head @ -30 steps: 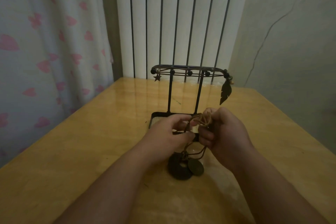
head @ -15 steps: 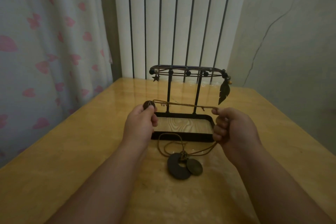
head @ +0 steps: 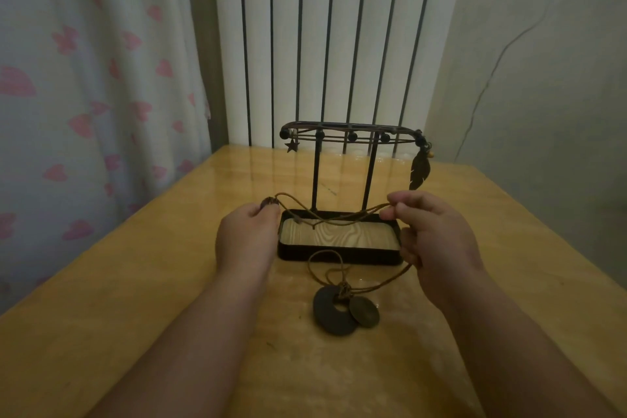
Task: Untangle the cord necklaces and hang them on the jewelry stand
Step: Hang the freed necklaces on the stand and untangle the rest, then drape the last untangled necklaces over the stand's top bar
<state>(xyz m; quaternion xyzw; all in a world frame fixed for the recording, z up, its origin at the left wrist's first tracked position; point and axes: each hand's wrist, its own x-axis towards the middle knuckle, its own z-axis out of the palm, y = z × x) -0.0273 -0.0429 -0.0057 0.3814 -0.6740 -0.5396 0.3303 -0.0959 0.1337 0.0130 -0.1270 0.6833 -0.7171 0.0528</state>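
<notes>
Cord necklace (head: 334,220) held slack in front of the jewelry stand (head: 349,129).
My left hand (head: 247,238) pinches its dark bead (head: 269,203). The cord sags across the stand's tray (head: 339,256). Nearer me, the second necklace's disc pendants (head: 334,311) lie on the table (head: 135,282). My right hand (head: 438,241), fingers curled, pinches the first cord, and the second cord runs up into it.

Single head-worn view, forward and down, close over the table (head: 135,282).

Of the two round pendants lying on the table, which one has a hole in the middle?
The large dark disc pendant, on the left; the small brownish disc pendant beside it looks solid.
</notes>
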